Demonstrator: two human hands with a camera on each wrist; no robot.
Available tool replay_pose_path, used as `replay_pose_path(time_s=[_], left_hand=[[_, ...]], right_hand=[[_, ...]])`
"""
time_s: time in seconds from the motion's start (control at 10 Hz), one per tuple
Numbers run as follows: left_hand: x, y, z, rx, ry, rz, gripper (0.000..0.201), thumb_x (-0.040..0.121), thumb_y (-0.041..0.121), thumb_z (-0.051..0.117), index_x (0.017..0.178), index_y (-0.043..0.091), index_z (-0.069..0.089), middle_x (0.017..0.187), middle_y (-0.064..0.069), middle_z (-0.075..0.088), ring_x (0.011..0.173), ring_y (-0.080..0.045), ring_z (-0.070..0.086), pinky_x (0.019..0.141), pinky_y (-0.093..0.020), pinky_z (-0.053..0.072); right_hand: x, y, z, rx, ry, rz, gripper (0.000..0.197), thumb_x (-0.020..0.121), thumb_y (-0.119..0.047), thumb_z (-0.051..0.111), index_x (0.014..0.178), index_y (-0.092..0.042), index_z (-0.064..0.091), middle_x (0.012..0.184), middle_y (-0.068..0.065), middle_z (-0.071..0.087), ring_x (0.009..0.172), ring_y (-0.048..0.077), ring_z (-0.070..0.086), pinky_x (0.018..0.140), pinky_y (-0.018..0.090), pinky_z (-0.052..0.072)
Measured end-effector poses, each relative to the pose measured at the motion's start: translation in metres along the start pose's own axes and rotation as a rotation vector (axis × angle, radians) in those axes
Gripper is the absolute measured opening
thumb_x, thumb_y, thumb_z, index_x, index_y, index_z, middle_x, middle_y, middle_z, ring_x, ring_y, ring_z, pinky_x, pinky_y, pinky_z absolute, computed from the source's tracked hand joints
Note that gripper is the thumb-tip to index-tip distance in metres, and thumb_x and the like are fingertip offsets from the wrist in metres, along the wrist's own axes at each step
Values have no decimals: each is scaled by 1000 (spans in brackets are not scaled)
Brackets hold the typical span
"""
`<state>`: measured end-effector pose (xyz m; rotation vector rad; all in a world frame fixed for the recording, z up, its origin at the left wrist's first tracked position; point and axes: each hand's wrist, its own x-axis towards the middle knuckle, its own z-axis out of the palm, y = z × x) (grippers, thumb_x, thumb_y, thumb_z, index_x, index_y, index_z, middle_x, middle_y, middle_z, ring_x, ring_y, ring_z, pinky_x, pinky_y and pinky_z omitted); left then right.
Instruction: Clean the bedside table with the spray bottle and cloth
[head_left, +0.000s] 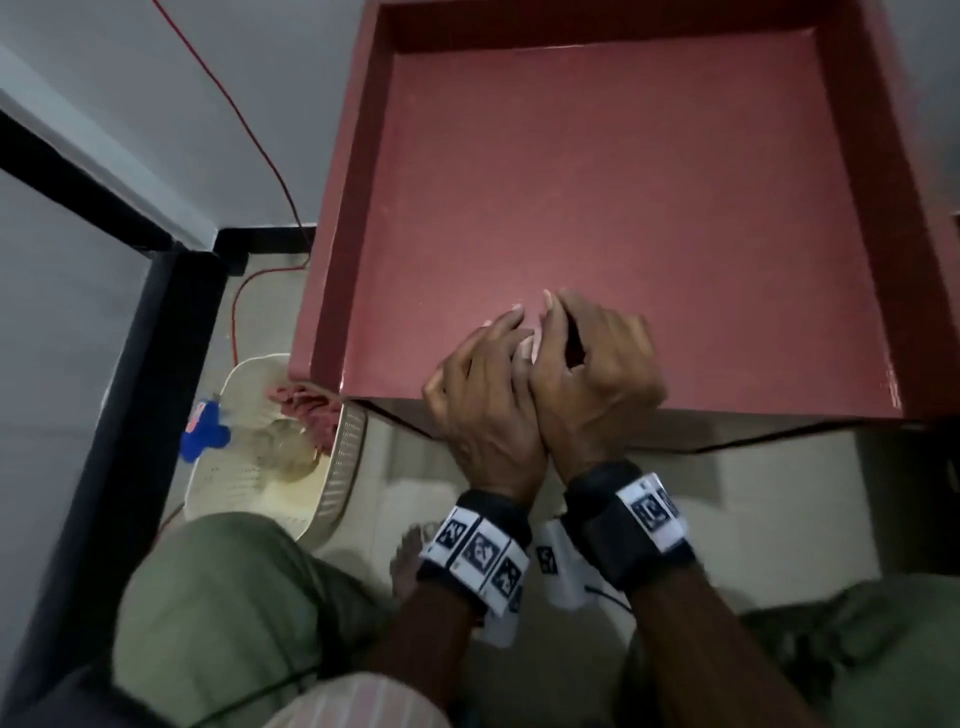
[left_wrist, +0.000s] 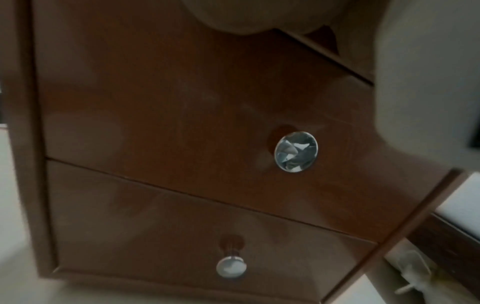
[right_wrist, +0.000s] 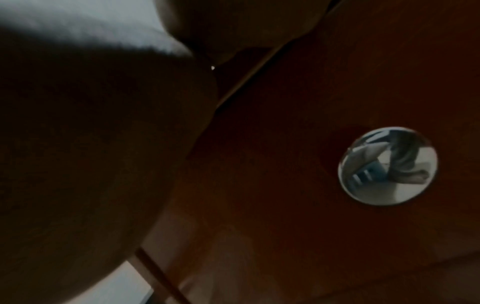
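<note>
The bedside table (head_left: 623, 182) has a dull red top with a raised rim on three sides. Both my hands lie side by side on its front edge and hold nothing. My left hand (head_left: 498, 338) rests with fingers fairly straight on the top. My right hand (head_left: 566, 322) touches it, its fingers loosely bent. A reddish cloth (head_left: 311, 410) and a clear spray bottle (head_left: 291, 447) with a blue trigger lie in a cream basket (head_left: 343, 467) on the floor at the table's left. The wrist views show the table's brown drawer fronts (left_wrist: 182, 102) with a faceted knob (left_wrist: 296, 152) (right_wrist: 388, 165).
A red wire (head_left: 260, 145) runs down the wall to the floor left of the table. A black door frame (head_left: 130, 364) stands at far left. My knees in green trousers (head_left: 234, 597) are close below the table. A lower drawer has a round knob (left_wrist: 231, 267).
</note>
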<state>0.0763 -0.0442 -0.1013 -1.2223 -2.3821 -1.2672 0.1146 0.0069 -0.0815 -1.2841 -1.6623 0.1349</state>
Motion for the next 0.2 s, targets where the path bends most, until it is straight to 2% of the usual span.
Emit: replay_pose_path(time_s=[0.1, 0.2], left_hand=[[10, 15, -21, 55, -173, -82, 18, 98, 22, 59, 112, 22, 69, 127, 10, 68, 119, -13, 57, 100, -31, 30], [35, 40, -42, 102, -441, -197, 18, 98, 29, 55, 110, 22, 68, 124, 7, 67, 115, -18, 54, 99, -34, 31]], right_hand=[[8, -8, -9, -31, -155, 78, 16, 96, -19, 61, 87, -15, 74, 75, 1, 69, 66, 25, 59, 62, 40, 48], [32, -21, -25, -8, -357, 172, 14, 92, -15, 60, 85, -11, 72, 78, 5, 70, 72, 29, 60, 65, 41, 50]])
